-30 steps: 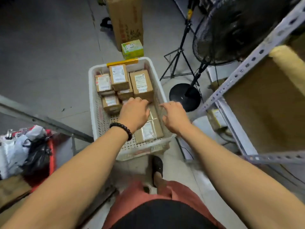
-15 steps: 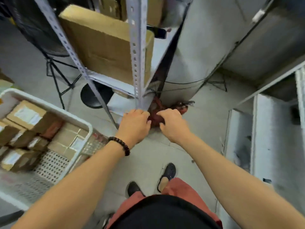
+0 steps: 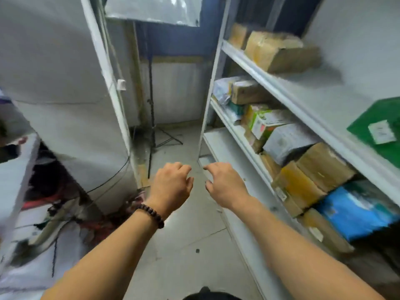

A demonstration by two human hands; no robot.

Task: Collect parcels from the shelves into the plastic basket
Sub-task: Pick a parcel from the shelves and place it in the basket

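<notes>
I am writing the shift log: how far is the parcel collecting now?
Done: cannot tell; the basket is out of view. In hand: nothing; the left hand and right hand hang empty before the shelves. Left: many parcels sit there, such as the blue parcel and the brown box.

Green parcel (image 3: pixel 385 111) cut off right; label (image 3: pixel 382 132) blurred

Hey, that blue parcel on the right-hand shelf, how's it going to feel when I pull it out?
The blue parcel looks like a glossy plastic bag, so probably floppy and a bit slippery. It sits tight against the taped cardboard box, so it may drag that along. Weight cannot be judged.
</notes>
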